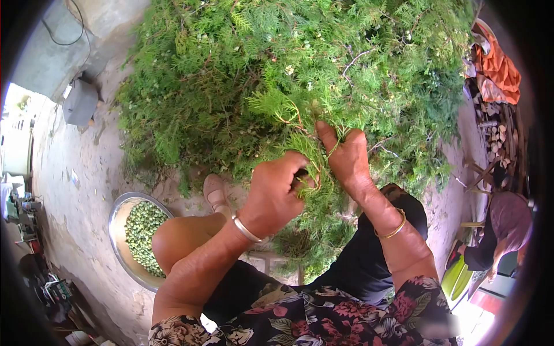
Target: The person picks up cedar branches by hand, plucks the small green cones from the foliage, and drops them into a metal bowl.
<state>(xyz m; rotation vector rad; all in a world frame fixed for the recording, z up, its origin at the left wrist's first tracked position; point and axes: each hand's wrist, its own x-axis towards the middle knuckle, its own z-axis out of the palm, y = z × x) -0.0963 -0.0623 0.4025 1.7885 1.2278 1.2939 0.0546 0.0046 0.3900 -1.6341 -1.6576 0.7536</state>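
My left hand [274, 187] is closed, its fingers curled against a leafy green arborvitae sprig [309, 153]. Just to the right, my right hand [348, 158] pinches the same sprig, thumb pointing up along it. The fingertips of both hands are partly hidden by foliage. Behind and below them spreads a large heap of cut arborvitae branches [231, 69], dotted with small pale green cones. To the left of my knee stands a metal basin [117, 242] holding many small green cones [143, 230].
A grey box-like object [81, 102] sits by the wall at upper left. Stacked firewood [497, 141] and an orange cloth [499, 69] are at the right. Another person [508, 225] is seated at the right edge, near a yellow-green object [456, 279].
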